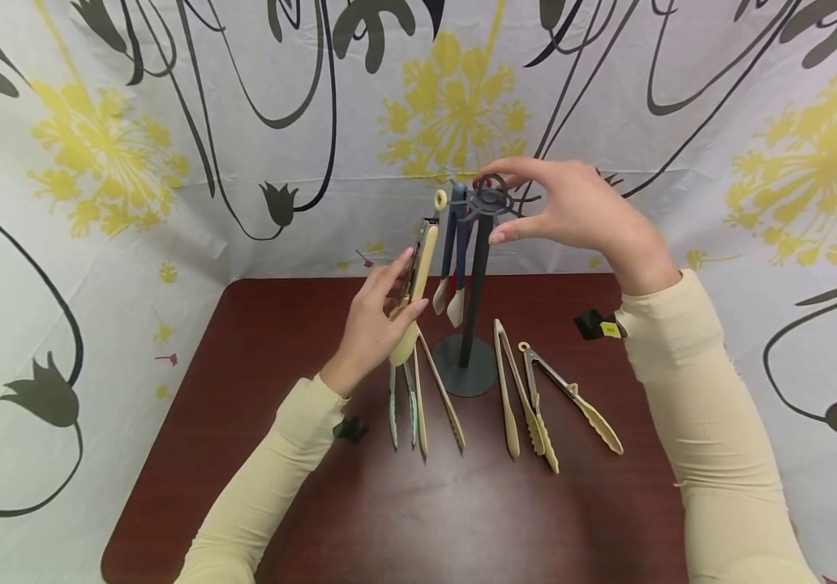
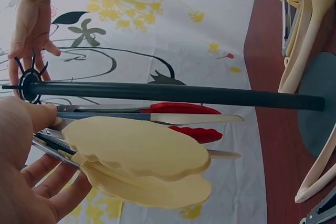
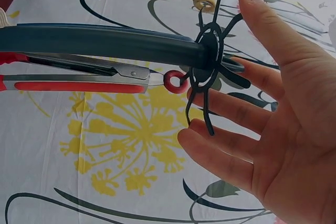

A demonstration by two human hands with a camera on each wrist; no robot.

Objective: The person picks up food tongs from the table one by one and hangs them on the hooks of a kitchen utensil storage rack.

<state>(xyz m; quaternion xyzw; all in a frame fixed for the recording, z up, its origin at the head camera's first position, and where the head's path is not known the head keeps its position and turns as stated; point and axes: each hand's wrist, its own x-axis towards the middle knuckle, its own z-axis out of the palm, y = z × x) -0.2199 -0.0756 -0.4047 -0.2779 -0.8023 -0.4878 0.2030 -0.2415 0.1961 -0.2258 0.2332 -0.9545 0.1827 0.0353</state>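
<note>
A dark metal stand (image 1: 478,280) has a ring of hooks at its top. My left hand (image 1: 372,324) holds yellow tongs (image 1: 426,259) upright just left of the pole. Their ring (image 1: 440,199) is at the hooks; whether it hangs there I cannot tell. In the left wrist view their scalloped yellow heads point away from the hooks. My right hand (image 1: 572,203) has its thumb and fingers curved round the hook ring (image 3: 207,61). Blue tongs (image 1: 461,231) with pale tips hang from the stand. Behind them hang red tongs (image 3: 79,86), seen in the right wrist view.
On the dark red table (image 1: 280,332), beige tongs (image 1: 504,389) and spread yellow tongs (image 1: 568,388) lie right of the round base (image 1: 455,377). Left of it lie pale green tongs (image 1: 393,414) and another beige pair (image 1: 444,389). A patterned cloth (image 1: 280,154) hangs behind.
</note>
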